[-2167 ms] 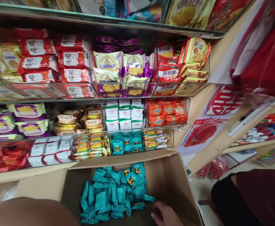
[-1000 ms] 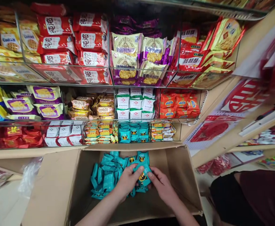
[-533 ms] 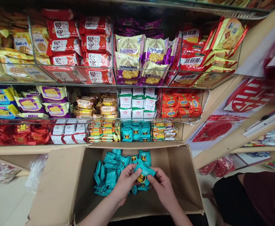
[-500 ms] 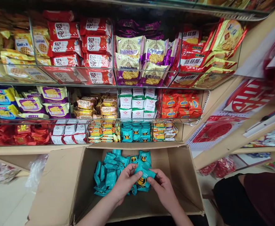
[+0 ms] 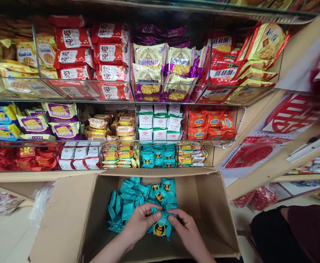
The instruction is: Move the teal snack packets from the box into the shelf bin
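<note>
Between both hands is a teal snack packet (image 5: 160, 229) with a round black-and-yellow print. My left hand (image 5: 141, 223) pinches its left upper edge with thumb and fingers, while my right hand (image 5: 186, 225) grips the right upper edge. Both hands are over the inside of an open cardboard box (image 5: 211, 201). Behind and left of them, a heap of similar teal packets (image 5: 127, 197) lies in the box. Part of the heap is hidden by my hands.
Just beyond the box, a shelf bin holds upright teal packets (image 5: 158, 156). White-and-green packets (image 5: 160, 122) and orange packets (image 5: 198, 120) fill bins above. A box flap (image 5: 58, 219) spreads out left. A person's dark clothing (image 5: 293, 233) is at lower right.
Both hands have moved nearer to me with the teal packet still held between them. More of the packets behind them now shows. The view has shifted slightly.
</note>
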`<act>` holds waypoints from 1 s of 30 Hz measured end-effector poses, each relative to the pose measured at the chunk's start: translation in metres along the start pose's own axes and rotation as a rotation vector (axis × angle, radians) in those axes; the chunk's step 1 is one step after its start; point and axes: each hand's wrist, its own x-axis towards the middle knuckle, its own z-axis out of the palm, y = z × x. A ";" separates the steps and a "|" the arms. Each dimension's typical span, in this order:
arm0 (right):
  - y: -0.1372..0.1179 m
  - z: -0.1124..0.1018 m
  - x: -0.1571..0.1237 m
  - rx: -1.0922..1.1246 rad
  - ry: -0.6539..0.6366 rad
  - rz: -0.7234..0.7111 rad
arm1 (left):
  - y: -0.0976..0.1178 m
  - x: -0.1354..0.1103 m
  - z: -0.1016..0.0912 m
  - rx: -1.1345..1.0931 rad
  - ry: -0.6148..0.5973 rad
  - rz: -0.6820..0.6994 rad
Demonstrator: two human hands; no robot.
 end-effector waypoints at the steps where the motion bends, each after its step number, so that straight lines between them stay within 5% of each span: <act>1: 0.001 -0.001 0.000 0.016 -0.005 0.006 | 0.003 0.002 -0.002 0.034 0.023 0.027; 5: 0.010 -0.018 0.002 -0.037 -0.048 0.029 | 0.040 0.016 -0.016 0.158 0.127 0.207; 12: 0.054 -0.062 -0.012 -0.541 0.031 0.096 | 0.105 0.075 -0.048 0.570 0.267 0.376; 22: 0.070 -0.060 -0.021 -0.714 -0.057 0.221 | 0.102 0.162 -0.036 1.124 0.133 0.284; 30: 0.074 -0.063 -0.018 -0.716 -0.110 0.286 | 0.089 0.194 -0.024 1.391 -0.015 0.164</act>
